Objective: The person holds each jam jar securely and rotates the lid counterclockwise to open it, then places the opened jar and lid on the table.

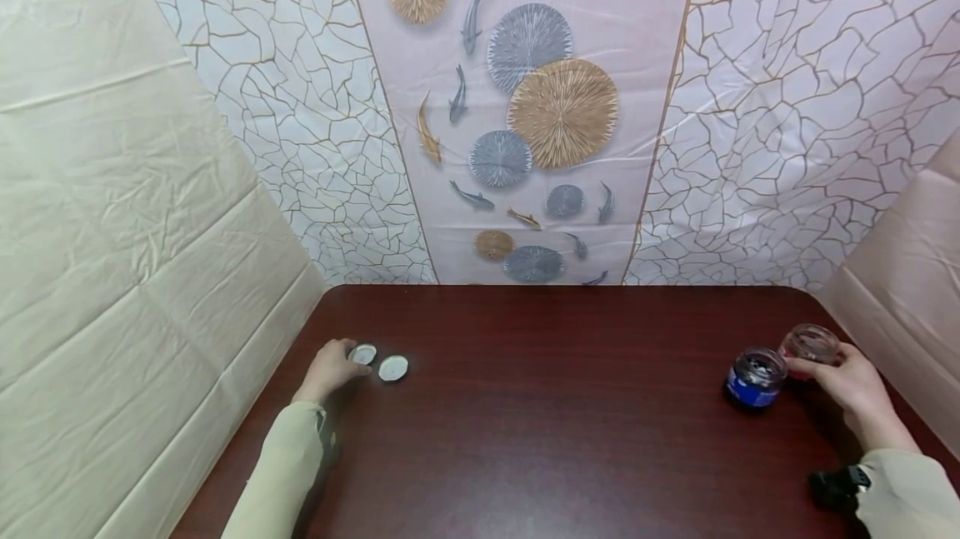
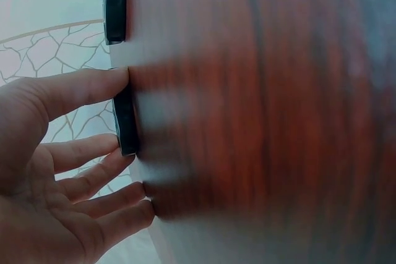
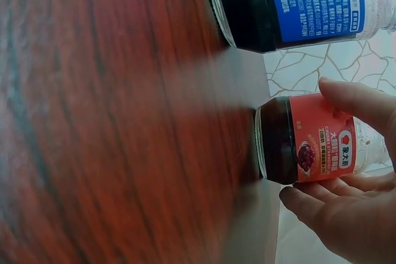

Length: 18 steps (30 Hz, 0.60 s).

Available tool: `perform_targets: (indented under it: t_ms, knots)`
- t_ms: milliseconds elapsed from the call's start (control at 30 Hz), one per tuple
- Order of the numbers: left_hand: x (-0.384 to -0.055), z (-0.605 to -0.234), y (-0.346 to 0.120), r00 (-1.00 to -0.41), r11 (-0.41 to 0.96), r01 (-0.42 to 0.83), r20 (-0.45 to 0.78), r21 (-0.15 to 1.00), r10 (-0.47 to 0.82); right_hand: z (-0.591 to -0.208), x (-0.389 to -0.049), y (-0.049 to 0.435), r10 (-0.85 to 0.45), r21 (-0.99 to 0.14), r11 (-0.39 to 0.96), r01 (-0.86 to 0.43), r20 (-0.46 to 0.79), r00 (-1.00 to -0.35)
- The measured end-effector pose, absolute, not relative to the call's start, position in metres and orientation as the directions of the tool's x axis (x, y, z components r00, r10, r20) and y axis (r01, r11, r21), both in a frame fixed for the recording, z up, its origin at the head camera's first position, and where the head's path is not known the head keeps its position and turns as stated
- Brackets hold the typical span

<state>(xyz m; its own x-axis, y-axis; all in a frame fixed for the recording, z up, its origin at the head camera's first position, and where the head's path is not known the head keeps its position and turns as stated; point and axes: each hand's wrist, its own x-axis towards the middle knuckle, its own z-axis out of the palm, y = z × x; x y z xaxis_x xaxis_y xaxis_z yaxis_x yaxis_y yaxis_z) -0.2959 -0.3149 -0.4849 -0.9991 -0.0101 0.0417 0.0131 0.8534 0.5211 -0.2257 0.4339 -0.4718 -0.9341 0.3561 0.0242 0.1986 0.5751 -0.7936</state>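
Note:
On the left of the table, my left hand pinches a jar lid that lies with its white inside up. In the left wrist view, the thumb and fingertips meet the lid's dark rim from opposite sides. A second lid lies close beside it. At the far right my right hand grips an uncapped glass jar with a red label, thumb on one side and fingers round the other. Next to it stands an uncapped jar with a blue label, dark contents inside.
Both jars and lids are on a dark red-brown wooden table. A patterned cloth hangs behind its far edge, and pale cloth walls rise at either side. A black device sits at the right wrist.

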Motion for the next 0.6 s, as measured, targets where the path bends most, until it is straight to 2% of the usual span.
perform_targets:
  t_ms: [267,600]
  knots:
    - [-0.295,-0.486,-0.314,-1.000,0.850,0.013,0.031,0.527,-0.004,-0.473,-0.226,0.435,0.345,-0.799,0.576,0.173,0.046,-0.938]
    - [-0.288,-0.479,-0.326,-0.998,0.836,0.044,0.061,0.547,0.013,-0.460,-0.223,0.436,0.318,-0.848,0.484,0.218,-0.061,-0.946]
